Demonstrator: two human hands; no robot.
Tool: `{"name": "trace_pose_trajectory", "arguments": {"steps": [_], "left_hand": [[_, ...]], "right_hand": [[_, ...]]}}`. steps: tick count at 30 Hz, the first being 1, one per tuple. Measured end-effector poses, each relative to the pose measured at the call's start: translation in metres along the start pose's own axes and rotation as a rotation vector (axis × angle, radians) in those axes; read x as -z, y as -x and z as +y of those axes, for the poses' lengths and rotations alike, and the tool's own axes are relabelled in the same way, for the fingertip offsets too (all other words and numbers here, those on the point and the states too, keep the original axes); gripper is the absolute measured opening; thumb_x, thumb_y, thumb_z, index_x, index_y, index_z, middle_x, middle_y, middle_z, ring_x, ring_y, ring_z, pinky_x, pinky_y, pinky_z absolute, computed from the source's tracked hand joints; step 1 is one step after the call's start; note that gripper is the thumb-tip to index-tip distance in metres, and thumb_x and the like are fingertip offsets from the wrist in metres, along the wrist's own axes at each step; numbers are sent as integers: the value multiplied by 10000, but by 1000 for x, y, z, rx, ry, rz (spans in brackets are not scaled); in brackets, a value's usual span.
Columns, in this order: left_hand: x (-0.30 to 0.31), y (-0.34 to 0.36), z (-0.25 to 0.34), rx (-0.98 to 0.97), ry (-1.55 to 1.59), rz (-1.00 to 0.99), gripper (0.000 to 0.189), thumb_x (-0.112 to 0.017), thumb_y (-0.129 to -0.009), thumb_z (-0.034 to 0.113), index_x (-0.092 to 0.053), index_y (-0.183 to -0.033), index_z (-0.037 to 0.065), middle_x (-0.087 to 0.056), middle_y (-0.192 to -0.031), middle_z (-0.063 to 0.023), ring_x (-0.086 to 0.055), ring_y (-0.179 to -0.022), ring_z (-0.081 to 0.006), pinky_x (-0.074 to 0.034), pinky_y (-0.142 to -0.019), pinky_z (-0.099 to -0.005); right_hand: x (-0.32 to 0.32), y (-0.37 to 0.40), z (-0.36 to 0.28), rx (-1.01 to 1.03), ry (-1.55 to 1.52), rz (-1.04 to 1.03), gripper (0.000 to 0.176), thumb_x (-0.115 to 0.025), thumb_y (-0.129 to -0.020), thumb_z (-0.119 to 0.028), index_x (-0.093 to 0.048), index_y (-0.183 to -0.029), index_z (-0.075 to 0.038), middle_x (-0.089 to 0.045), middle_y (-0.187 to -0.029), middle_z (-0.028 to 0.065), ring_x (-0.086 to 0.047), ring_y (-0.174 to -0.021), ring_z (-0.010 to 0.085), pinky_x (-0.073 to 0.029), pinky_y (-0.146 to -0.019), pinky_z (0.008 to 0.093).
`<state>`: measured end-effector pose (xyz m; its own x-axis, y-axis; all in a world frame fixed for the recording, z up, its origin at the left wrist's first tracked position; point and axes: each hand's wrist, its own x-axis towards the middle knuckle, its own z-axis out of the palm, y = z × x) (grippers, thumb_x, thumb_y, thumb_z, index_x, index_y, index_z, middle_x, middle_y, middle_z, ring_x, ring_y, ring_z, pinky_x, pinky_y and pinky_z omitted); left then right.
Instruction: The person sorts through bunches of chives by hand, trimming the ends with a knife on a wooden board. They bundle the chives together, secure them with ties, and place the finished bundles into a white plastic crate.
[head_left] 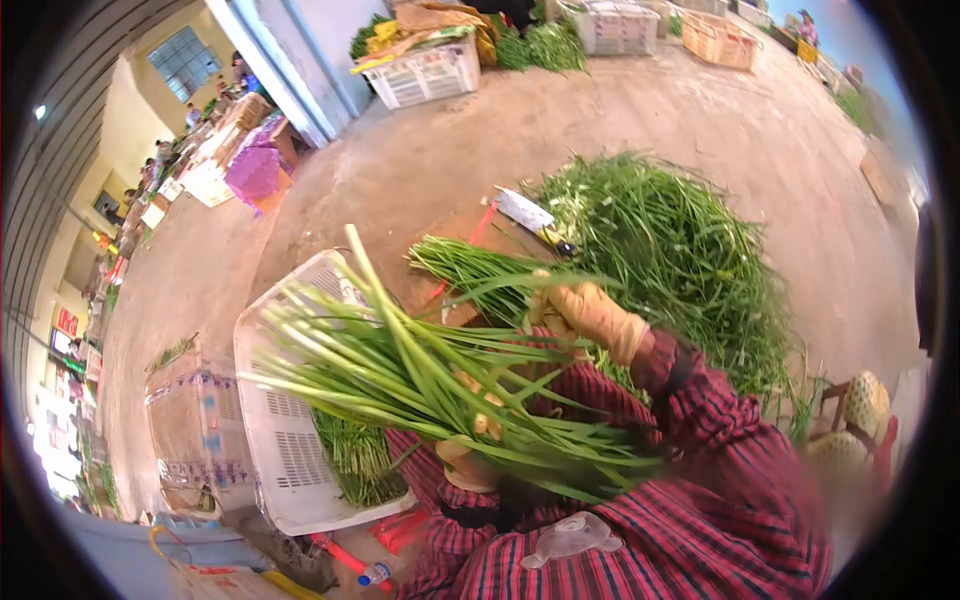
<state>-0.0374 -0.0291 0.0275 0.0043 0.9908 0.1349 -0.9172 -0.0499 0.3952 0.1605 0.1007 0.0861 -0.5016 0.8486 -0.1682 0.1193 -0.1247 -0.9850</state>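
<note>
My left hand (470, 445), in a pale glove, is wrapped round a large bunch of long green stalks (400, 370) with white ends pointing left. My right hand (590, 315), gloved too, is closed at the leafy side, close to a thin green blade; what it grips is partly hidden. Beyond the bunch, a smaller bundle of green stalks (465, 262) lies on a wooden board (405, 285). A knife (525, 212) with a broad blade rests at the board's far edge. The white plastic basket (250, 400) under the bunch's left side holds more greens (355, 460).
A big heap of loose greens (680, 270) covers the floor to the right of the board. A cardboard box (195, 430) stands left of the basket. Farther off are a filled white crate (430, 75) and other crates. People (190, 115) are in the far left background.
</note>
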Motion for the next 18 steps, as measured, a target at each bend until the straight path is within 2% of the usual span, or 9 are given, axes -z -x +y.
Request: {"name": "trace_pose_trajectory", "arguments": {"steps": [1,2,5,9,12,14,15,16,18], "left_hand": [[2,2,0,-35,-55,-4,669,-746,-683,173,-430,-1261,58,-513,-775,11,-524,-676,-160,-484,-648,-316],[2,2,1,-44,-52,-8,634,-734,-703,190,-441,-1249,58,-518,-781,15,-526,-680,-155,-481,-647,-312],[-1,3,0,-59,29,-47,534,-698,-766,241,-475,-1214,56,-532,-799,26,-532,-691,-138,-469,-643,-301],[-8,1,-2,-49,88,-88,427,-650,-849,308,-520,-1167,55,-551,-823,40,-540,-705,-116,-454,-637,-286],[-5,1,-3,-59,111,-103,393,-626,-890,342,-542,-1144,54,-561,-835,47,-544,-713,-105,-446,-634,-278],[7,5,-2,-30,2,-125,343,-704,-822,303,-538,-1031,87,-519,-781,50,-477,-650,-92,-410,-609,-263],[-3,1,1,45,-10,-125,323,-760,-741,273,-496,-870,140,-470,-730,56,-412,-614,-87,-363,-601,-243],[1,-1,2,48,-12,-131,323,-760,-741,273,-496,-870,140,-470,-730,56,-412,-614,-87,-363,-601,-243],[9,-4,0,91,22,-98,334,-760,-715,279,-457,-799,165,-417,-701,65,-351,-599,-79,-302,-586,-226]], "right_hand": [[7,-2,23,87,-80,-110,592,-302,-1004,-535,-604,-1141,-45,-529,-559,39,-459,-458,105,-411,-471,263],[5,10,16,72,-93,-92,592,-302,-1004,-535,-604,-1141,-45,-529,-559,39,-459,-458,105,-411,-471,263],[1,33,9,-243,-81,-278,633,-274,-995,-557,-431,-1403,-100,-607,-602,84,-529,-435,148,-454,-480,267],[-13,31,29,-340,17,-331,620,-296,-992,-558,-450,-1371,-94,-675,-760,124,-582,-496,148,-462,-504,273],[-21,26,47,-211,-255,-170,556,-361,-999,-506,-474,-1337,-79,-688,-898,106,-635,-601,157,-481,-561,264],[-26,19,48,-62,-372,165,507,-416,-1000,-455,-481,-1324,-70,-674,-991,76,-663,-703,159,-491,-614,251],[-25,20,42,15,-477,200,400,-490,-997,-352,-508,-1286,-76,-658,-1037,57,-665,-770,146,-497,-629,239],[-24,13,44,21,-479,203,400,-490,-997,-352,-508,-1286,-76,-658,-1037,57,-665,-770,146,-497,-629,239],[-21,-5,53,85,-684,460,308,-527,-990,-235,-516,-1248,-69,-641,-1083,71,-678,-842,177,-514,-649,247]]}}
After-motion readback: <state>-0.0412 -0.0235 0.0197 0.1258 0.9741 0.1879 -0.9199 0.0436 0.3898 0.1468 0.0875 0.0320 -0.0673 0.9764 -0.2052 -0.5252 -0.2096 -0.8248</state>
